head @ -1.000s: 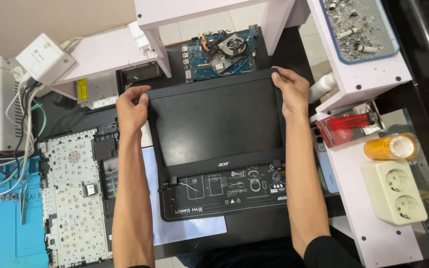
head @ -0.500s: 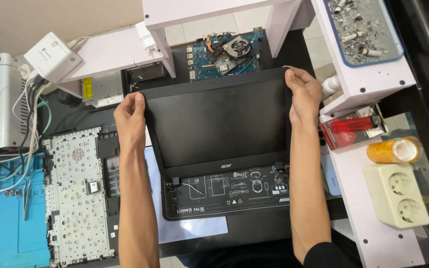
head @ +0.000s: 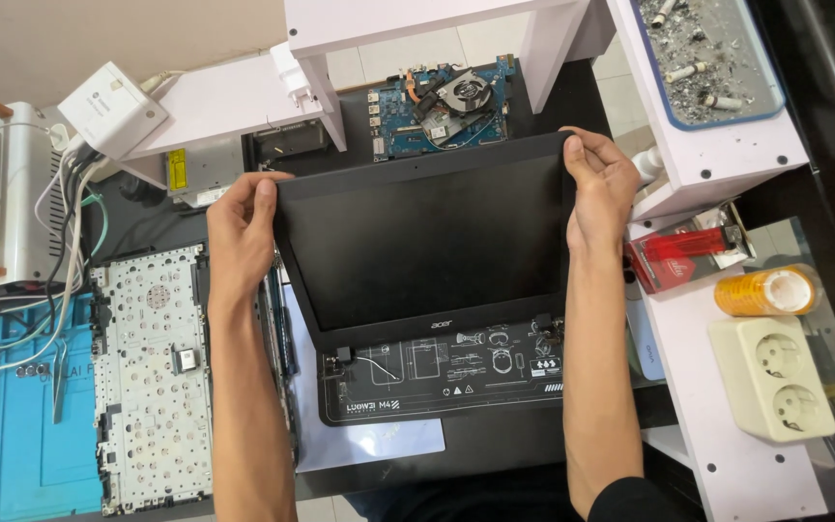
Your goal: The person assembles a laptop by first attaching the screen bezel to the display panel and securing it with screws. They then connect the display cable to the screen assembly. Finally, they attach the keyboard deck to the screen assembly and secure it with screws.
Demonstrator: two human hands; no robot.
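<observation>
Laptop screen panel (head: 427, 242) mid-frame, left hand (head: 242, 232) and right hand (head: 599, 188) on its upper corners. Motherboard (head: 442, 104) above it, work mat (head: 442, 372) below. Keyboard frame (head: 152, 372) lower left, power strip (head: 773, 377) right.

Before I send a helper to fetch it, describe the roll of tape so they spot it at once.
Start at the laptop screen panel held in both hands and look to its right, onto the white shelf. The roll of tape lies there between a red packet and a cream double wall socket. It is the only orange, round thing there.
</observation>
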